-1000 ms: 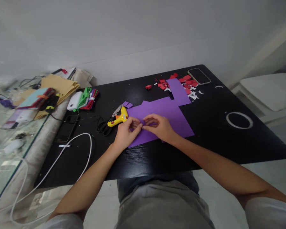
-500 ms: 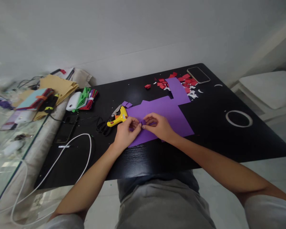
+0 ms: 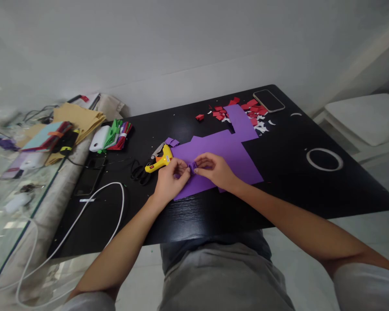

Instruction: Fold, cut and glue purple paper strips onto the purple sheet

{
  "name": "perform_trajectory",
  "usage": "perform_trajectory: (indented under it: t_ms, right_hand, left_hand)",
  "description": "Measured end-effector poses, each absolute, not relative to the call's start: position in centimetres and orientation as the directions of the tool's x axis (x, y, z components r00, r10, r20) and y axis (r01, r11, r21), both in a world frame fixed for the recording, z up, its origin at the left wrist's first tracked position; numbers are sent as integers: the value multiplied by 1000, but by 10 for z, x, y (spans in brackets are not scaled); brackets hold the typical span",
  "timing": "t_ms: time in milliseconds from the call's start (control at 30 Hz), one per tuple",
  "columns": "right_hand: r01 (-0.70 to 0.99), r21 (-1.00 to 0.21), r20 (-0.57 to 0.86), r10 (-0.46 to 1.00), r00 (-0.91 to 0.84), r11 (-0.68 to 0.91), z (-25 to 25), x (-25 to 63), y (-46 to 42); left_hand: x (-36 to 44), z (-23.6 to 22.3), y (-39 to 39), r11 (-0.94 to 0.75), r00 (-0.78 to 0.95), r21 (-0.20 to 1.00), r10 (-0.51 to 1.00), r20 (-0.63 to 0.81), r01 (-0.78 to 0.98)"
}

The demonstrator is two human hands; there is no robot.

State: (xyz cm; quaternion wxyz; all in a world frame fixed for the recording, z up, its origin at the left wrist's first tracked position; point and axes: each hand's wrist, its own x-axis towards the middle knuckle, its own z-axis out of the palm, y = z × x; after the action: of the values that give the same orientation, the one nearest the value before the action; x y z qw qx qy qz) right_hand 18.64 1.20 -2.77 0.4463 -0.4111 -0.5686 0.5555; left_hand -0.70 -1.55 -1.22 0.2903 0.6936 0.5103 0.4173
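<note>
Between my two hands is a small folded piece of purple paper [image 3: 192, 166], pinched at both sides by the fingertips. My left hand [image 3: 173, 178] is closed on its left end, and my right hand [image 3: 216, 171] grips the right end. Both are held over large purple sheets [image 3: 220, 147] lying on the black table. Just beyond my left hand lies a yellow glue gun [image 3: 159, 160], next to black-handled scissors [image 3: 140, 172]. A few small purple paper pieces [image 3: 172, 141] lie behind the glue gun. Fingers partly hide the folded piece.
Red paper pieces [image 3: 218, 113] and white scraps [image 3: 262, 127] lie at the back right, near a phone [image 3: 269, 100]. A white ring [image 3: 324, 160] is on the right. A white cable [image 3: 122, 203] loops over the left edge, beside another phone [image 3: 90, 176] and bundled coloured strips [image 3: 116, 134].
The folded purple piece shows a little more between my fingertips, which have moved slightly apart. Both hands keep hold of it, and the view has shifted slightly.
</note>
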Motion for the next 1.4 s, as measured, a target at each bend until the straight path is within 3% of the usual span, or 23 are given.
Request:
perform_trajectory:
  t_ms: [367, 800, 1400]
  right_hand:
    - [-21, -998, 57, 961, -270, 53, -29, 186, 12]
    - [274, -908, 276, 944, -180, 318, -28, 179, -2]
    - [84, -995, 33, 982, -185, 49, -31, 182, 10]
  left_hand:
    - [-8, -14, -14, -287, 122, 859, 958, 259, 423]
    - [6, -8, -19, -292, 90, 713, 947, 308, 637]
    - [2, -7, -18, -286, 80, 738, 950, 302, 612]
